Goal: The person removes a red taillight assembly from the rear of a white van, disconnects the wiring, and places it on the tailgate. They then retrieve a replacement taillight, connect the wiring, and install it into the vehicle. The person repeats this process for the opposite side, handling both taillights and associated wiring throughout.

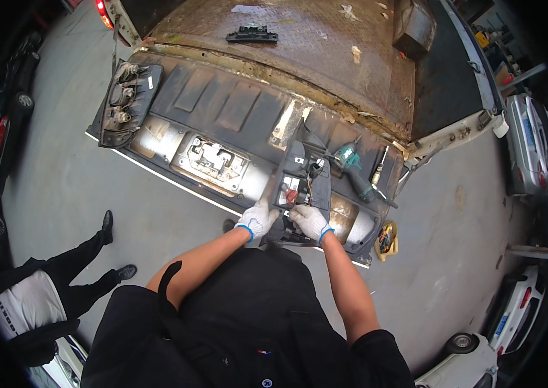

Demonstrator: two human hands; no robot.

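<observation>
A long black plastic housing [316,194] with wires and a small reddish part lies across the lowered tailgate in front of me. My left hand [259,220], in a white knit glove with a blue cuff, grips its left edge near the close end. Beside it, my right hand [311,223], gloved the same way, has its fingers curled in over the housing. Whatever its fingertips pinch is too small to make out. Just right of the housing rests a teal and black cordless power tool [350,161], and past it a screwdriver [379,167].
On the tailgate's left end lies a tail light unit [123,103], back side up. A black bracket [252,35] sits on the rusty cargo bed [326,52]. A yellow tool bin [386,241] stands by the right corner. Another person [47,291] is at the left; parked cars line both sides.
</observation>
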